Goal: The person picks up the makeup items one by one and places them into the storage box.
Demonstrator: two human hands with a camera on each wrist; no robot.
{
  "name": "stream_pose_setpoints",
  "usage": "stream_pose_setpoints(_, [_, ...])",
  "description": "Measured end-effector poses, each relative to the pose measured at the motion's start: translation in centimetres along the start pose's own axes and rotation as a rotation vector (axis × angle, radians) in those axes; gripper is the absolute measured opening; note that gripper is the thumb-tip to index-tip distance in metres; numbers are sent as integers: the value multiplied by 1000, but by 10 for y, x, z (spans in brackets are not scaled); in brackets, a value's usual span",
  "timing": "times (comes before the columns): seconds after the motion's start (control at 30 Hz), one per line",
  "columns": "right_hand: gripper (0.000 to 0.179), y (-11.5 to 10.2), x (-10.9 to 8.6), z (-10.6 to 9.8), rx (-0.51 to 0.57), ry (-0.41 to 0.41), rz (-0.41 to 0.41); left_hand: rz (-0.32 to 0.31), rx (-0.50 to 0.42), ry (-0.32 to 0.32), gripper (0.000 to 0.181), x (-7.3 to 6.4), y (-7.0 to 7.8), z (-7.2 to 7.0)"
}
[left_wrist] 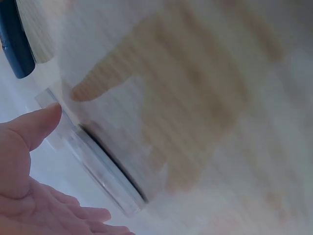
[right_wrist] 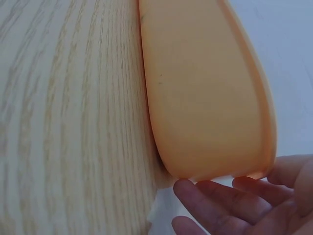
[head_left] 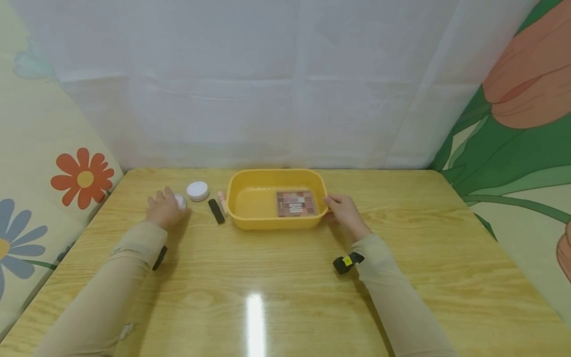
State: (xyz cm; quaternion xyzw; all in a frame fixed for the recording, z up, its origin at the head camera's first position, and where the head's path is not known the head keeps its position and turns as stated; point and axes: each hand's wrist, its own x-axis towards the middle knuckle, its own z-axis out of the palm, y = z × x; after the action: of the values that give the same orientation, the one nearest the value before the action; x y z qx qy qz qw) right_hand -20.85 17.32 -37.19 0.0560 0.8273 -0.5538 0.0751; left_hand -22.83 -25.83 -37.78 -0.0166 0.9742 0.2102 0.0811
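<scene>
My left hand (head_left: 164, 210) is at a small round, clear-sided case (head_left: 180, 201) on the left of the table. In the left wrist view the thumb overlaps one end of the case (left_wrist: 107, 171), and the fingers lie loosely extended along its near side. My right hand (head_left: 347, 214) holds the right end of a yellow plastic basin (head_left: 276, 224), thumb at the rim and fingertips against the outer wall, as the right wrist view shows. Inside the basin, at its right, lies a flat eyeshadow palette (head_left: 296, 204) in reds and browns.
A white round container (head_left: 198, 191) stands just behind and right of the left hand. Between it and the basin lie a black tube (head_left: 216, 211) and a slim pink tube (head_left: 223, 202). A white cloth (head_left: 285, 89) hangs along the table's back edge.
</scene>
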Motion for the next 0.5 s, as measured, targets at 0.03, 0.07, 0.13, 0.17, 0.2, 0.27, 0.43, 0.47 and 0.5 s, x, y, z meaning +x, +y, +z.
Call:
stream_pose_setpoints(0.03, [41, 0, 0, 0, 3, -2, 0, 1, 3, -4, 93, 0, 0, -1])
stream_pose_setpoints(0.07, [41, 1, 0, 0, 0, -3, 2, 0, 5, -10, 93, 0, 1, -2])
stream_pose_setpoints(0.13, [41, 1, 1, 1, 2, -5, 7, -5, 11, -26, 92, -1, 1, -5])
stream_pose_setpoints(0.17, [41, 1, 1, 1, 5, -6, 11, -6, 15, -30, 91, -1, 1, -5])
stream_pose_setpoints(0.2, [41, 1, 1, 1, 10, -5, 15, -8, 19, -36, 91, 0, 1, -6])
stream_pose_setpoints(0.27, [41, 1, 2, 1, 13, -2, 23, -9, 24, -46, 90, 0, 0, -7])
stream_pose_setpoints(0.43, [41, 0, 1, 1, 17, 1, 37, 24, 44, -63, 82, 2, -3, -8])
stream_pose_setpoints(0.47, [41, 0, 1, 1, 12, 1, 34, 34, 50, -64, 80, 3, -3, -8])
stream_pose_setpoints(0.5, [41, 0, 1, 1, 11, 1, 31, 41, 54, -66, 78, 4, -4, -8])
